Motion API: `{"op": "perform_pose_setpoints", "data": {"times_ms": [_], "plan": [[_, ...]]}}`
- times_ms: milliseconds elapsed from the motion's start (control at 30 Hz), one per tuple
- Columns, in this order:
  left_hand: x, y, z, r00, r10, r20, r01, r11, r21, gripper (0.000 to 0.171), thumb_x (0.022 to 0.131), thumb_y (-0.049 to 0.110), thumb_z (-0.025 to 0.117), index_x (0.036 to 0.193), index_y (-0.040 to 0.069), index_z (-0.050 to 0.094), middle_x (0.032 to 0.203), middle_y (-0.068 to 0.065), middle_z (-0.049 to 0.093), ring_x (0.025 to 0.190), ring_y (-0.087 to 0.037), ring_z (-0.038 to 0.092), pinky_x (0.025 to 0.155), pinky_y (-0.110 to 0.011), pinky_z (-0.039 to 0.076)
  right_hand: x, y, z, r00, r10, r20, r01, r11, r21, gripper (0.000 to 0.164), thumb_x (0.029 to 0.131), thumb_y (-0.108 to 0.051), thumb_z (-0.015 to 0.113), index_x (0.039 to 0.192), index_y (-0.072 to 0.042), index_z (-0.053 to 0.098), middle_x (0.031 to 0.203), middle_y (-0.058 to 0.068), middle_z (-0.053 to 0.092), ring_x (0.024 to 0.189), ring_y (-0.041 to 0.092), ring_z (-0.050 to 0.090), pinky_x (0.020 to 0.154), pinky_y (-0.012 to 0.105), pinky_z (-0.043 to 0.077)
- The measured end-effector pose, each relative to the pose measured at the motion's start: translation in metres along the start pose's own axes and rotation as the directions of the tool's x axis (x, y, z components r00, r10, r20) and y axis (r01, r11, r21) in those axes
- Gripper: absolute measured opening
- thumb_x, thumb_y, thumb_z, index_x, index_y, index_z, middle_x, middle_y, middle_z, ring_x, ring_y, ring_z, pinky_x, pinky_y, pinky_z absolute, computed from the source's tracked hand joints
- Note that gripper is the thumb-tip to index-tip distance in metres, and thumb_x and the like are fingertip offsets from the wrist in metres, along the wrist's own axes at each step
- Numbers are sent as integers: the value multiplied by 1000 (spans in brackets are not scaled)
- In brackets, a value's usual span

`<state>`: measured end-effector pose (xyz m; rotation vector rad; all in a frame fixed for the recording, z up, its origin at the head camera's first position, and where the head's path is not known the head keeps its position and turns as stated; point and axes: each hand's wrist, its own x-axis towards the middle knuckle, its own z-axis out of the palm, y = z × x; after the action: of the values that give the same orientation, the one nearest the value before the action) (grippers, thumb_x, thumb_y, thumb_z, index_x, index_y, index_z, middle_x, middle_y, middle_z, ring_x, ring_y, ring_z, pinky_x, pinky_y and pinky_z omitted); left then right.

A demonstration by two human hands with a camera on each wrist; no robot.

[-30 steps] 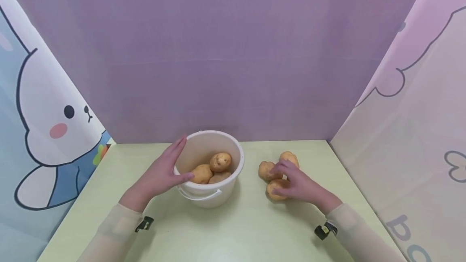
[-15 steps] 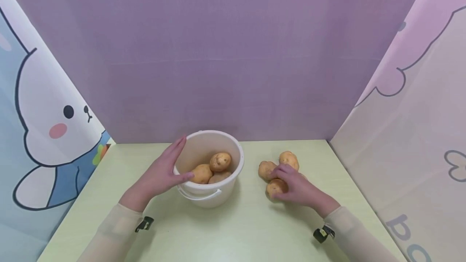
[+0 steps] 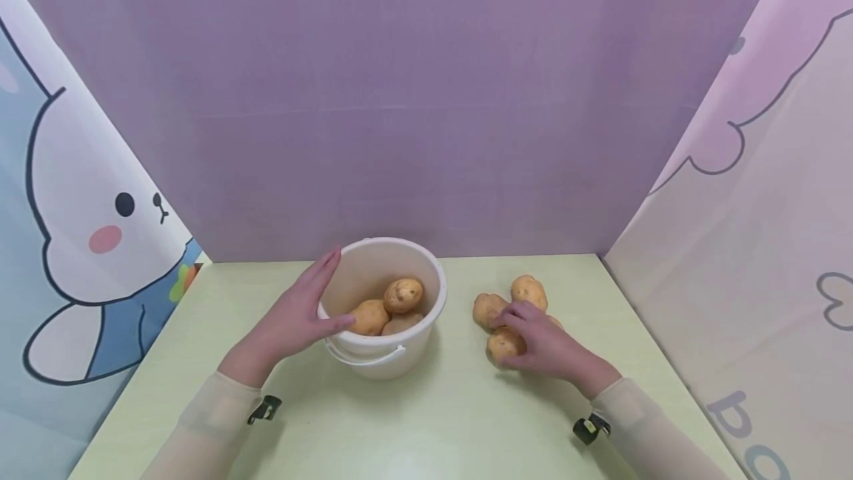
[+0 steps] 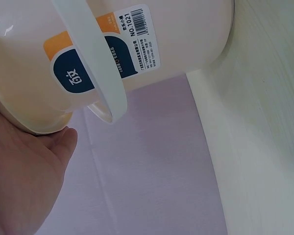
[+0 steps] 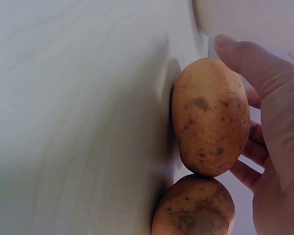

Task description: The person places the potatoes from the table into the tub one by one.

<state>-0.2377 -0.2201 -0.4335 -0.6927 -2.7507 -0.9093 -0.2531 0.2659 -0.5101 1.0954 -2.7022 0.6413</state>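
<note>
In the head view, a white bucket (image 3: 416,358) stands left of centre with several potatoes (image 3: 370,317) inside. My left hand (image 3: 296,321) holds its left rim, thumb reaching over the edge and fingers along the outside. The left wrist view shows that hand (image 4: 27,171) at the rim beside the handle (image 4: 95,58). To the right, my right hand (image 3: 549,343) grips the nearest potato (image 3: 505,347) of a small cluster. In the right wrist view, this potato (image 5: 210,117) lies between thumb and fingers. Another potato (image 5: 196,210) sits against it.
Two further potatoes, a left one (image 3: 489,310) and a back one (image 3: 529,292), lie beyond the right hand. The pale table (image 3: 400,435) meets a purple backdrop (image 3: 426,110) behind the bucket. Printed side panels (image 3: 766,243) stand to left and right.
My right hand has settled lower and its thumb and fingers have come together around the near potato. The left hand and bucket have stayed in place.
</note>
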Motion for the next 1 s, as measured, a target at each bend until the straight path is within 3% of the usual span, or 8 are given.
{"op": "perform_pose_setpoints", "data": {"times_ms": [367, 1000], "plan": [[0, 0, 0, 1000, 15, -8, -15, 1000, -1, 117, 92, 53, 85, 177, 5, 20, 182, -19, 21, 165, -45, 24, 128, -70, 29, 0, 0, 2, 999, -35, 1, 35, 997, -74, 63, 75, -34, 102, 130, -15, 77, 122, -5, 63, 118, 15, 57, 99, 43, 55], [-1, -3, 1, 1000, 7, -9, -7, 1000, -2, 118, 93, 56, 84, 178, 8, 19, 183, -17, 21, 166, -45, 24, 128, -71, 29, -1, 3, 9, 999, -27, 32, 28, 999, -23, 64, 72, -32, 106, 125, -14, 75, 127, -3, 65, 120, 19, 60, 105, 50, 54]]}}
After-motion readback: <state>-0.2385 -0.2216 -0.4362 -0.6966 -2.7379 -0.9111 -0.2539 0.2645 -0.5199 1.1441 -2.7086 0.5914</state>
